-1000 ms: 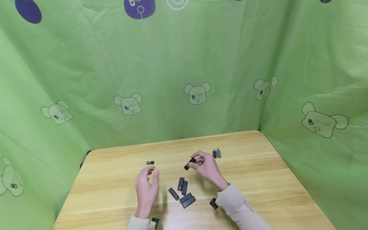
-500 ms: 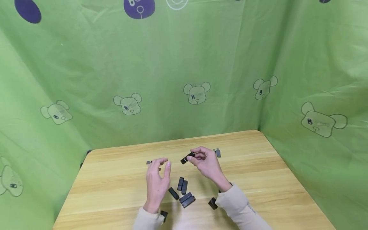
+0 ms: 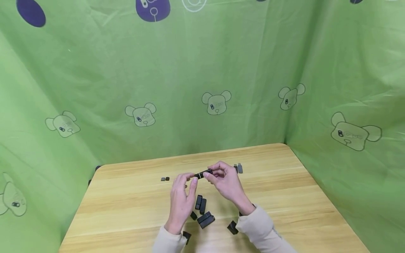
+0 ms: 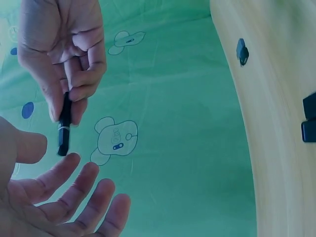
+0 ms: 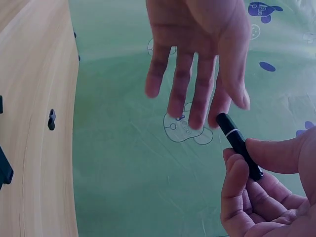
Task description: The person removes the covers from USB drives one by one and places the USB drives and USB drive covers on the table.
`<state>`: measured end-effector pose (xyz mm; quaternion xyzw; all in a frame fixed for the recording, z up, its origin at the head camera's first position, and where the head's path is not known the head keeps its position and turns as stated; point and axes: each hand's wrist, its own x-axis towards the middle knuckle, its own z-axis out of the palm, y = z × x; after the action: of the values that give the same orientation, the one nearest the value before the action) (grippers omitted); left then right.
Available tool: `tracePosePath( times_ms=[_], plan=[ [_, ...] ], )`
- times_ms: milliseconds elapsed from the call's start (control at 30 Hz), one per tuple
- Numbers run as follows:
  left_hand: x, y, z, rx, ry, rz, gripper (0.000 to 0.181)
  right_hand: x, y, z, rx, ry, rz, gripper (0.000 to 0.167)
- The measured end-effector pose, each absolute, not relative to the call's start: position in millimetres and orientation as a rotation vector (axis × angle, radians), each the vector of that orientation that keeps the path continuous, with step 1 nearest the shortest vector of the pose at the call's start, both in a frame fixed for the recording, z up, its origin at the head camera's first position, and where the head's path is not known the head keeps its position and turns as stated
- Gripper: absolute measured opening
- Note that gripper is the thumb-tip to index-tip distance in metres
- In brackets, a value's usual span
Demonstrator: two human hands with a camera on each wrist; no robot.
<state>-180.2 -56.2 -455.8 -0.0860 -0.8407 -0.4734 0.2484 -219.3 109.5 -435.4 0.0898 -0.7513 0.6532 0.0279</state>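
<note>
Above the table, my right hand [image 3: 228, 182] pinches a black stick with a pale band [image 3: 202, 174] between thumb and fingers. In the right wrist view the stick [image 5: 232, 132] points up toward the other hand. My left hand [image 3: 181, 202] is at the stick's free end, thumb and fingers spread around it. The left wrist view shows the left fingers [image 4: 60, 180] straight or slightly bent, with a gap between thumb and index finger beside the stick's tip [image 4: 63, 148]. Whether the index fingertip touches the tip, I cannot tell.
Several black sticks [image 3: 206, 220] lie on the wooden table [image 3: 126, 203] below the hands, one partly behind the left hand. Two small caps [image 3: 165, 179] lie at the back left. Two uncapped sticks [image 3: 239, 168] lie behind the right hand. A green curtain [image 3: 177, 70] surrounds the table.
My left hand has moved right and up to the stick's free end. The right hand has shifted slightly, and the stick it holds has turned from slanting steeply to nearly level.
</note>
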Motion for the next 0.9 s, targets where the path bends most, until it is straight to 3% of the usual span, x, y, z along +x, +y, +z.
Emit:
tracePosePath(
  times_ms=[900],
  plan=[
    [-183.0, -75.1, -445.9, -0.191, -2.166, -1.779, 0.013, -202.6, 102.0, -433.4, 0.669, -2.261, 2.010, 0.017]
  ],
)
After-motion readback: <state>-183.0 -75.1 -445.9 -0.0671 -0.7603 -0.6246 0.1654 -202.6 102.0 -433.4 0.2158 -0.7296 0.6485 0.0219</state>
